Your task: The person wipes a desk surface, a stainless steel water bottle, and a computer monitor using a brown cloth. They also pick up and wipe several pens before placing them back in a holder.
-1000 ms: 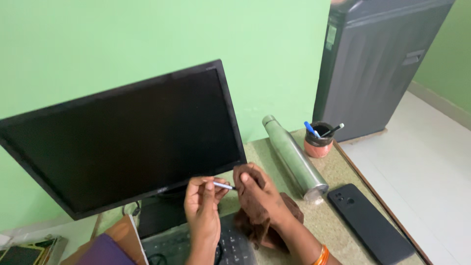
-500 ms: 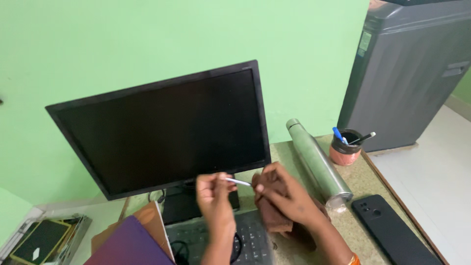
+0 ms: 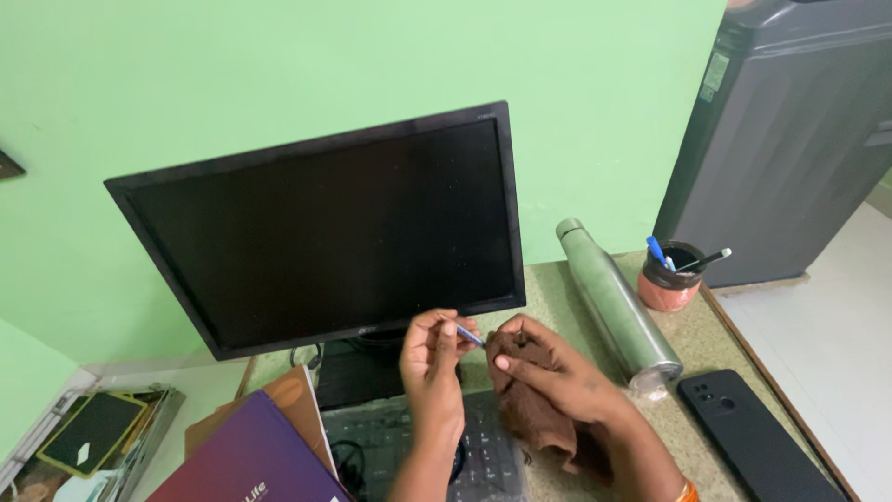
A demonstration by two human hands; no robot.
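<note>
Pen (image 3: 469,335) pinched in my left hand (image 3: 433,363), tip against brown cloth (image 3: 537,409) that my right hand (image 3: 557,372) grips, just above keyboard (image 3: 474,455), below monitor (image 3: 325,223).

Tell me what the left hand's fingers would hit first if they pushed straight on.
Probably the brown cloth in the right hand; the left hand holds a thin pen pointing at it, though depth is uncertain.

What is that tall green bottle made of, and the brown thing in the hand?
The bottle looks like metal: smooth brushed sides with a soft sheen and a shiny silvery base. The brown cloth in the right hand looks like soft, fuzzy fabric, since it folds and droops limply. The pen in the left hand is probably plastic.
</note>
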